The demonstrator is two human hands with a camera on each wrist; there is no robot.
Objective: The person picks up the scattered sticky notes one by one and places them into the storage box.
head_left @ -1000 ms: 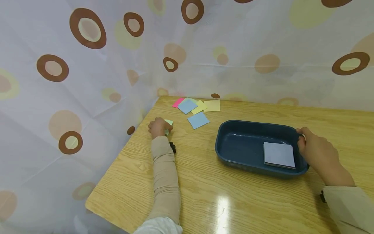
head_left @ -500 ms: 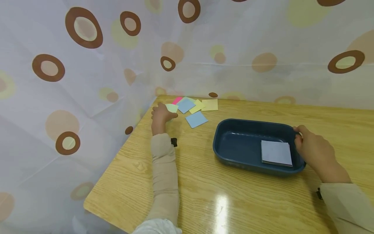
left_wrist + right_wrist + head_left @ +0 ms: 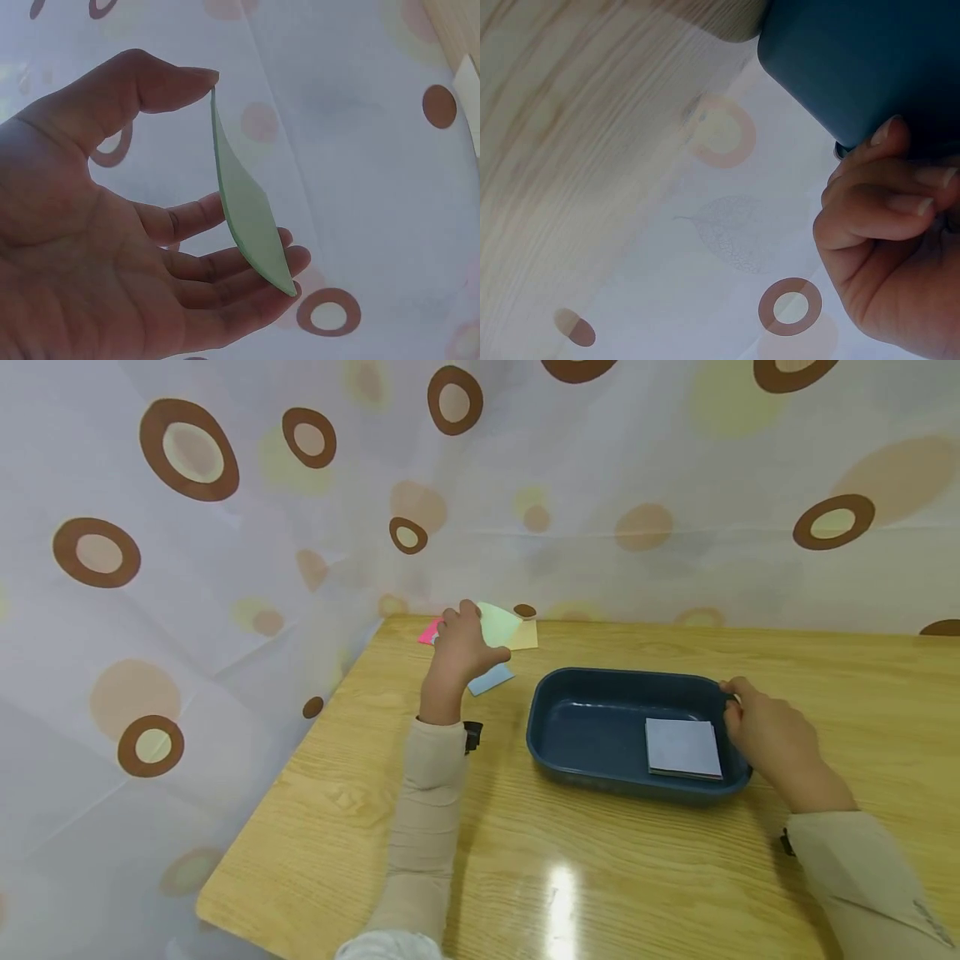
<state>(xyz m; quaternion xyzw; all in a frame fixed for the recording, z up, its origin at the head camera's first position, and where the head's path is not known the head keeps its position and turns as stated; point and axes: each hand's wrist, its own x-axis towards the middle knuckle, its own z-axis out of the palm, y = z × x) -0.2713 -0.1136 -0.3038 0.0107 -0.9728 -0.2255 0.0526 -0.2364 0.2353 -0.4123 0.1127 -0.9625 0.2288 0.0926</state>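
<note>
My left hand (image 3: 459, 647) is raised over the far left of the table, holding a pale green sticky note pad (image 3: 498, 625). In the left wrist view the pad (image 3: 251, 214) bows between the thumb on one edge and the fingertips on the other. My right hand (image 3: 776, 739) grips the right end of a dark blue tray (image 3: 570, 768); the right wrist view shows its fingers (image 3: 870, 217) curled at the tray's end (image 3: 840, 67). A stack of white paper squares (image 3: 682, 747) lies in the tray's right part.
Behind and below the left hand lie sticky notes, partly hidden: a pink one (image 3: 429, 632), a pale yellow one (image 3: 527, 636) and a blue one (image 3: 491, 679). A patterned curtain (image 3: 570, 485) borders the wooden table (image 3: 330, 827) at the back and left.
My left hand has lifted the green pad from the table's left side and carried it away and to the right, over the other notes. The right hand keeps its grip on the tray.
</note>
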